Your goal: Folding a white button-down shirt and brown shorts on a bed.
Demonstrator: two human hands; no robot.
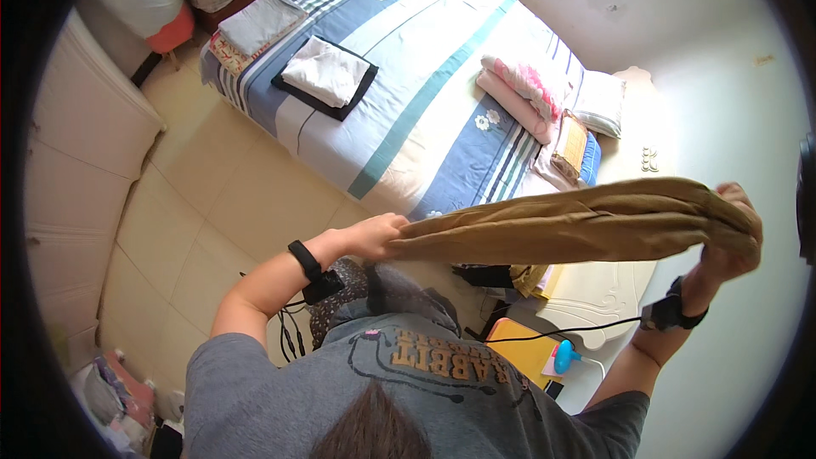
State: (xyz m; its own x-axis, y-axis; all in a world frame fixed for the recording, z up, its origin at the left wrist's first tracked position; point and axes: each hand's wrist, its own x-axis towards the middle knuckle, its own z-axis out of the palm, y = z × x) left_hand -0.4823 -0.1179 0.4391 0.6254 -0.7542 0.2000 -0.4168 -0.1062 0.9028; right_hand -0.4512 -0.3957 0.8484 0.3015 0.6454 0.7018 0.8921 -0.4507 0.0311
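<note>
A long brown garment, trouser-like in shape, is stretched across in front of me between both hands. My left hand is closed on its narrow end, near the middle of the view. At the far right, my right hand is raised and grips the wider end, where the cloth bunches and folds over. Part of the right hand's fingers is hidden by the cloth. The garment hangs in the air, between me and the near corner of the bed.
Folded white clothing on a black piece and a grey folded pile lie on the bed. A pink floral quilt and a pillow are at its right. Below the garment stands a nightstand. A cable trails from my right wrist.
</note>
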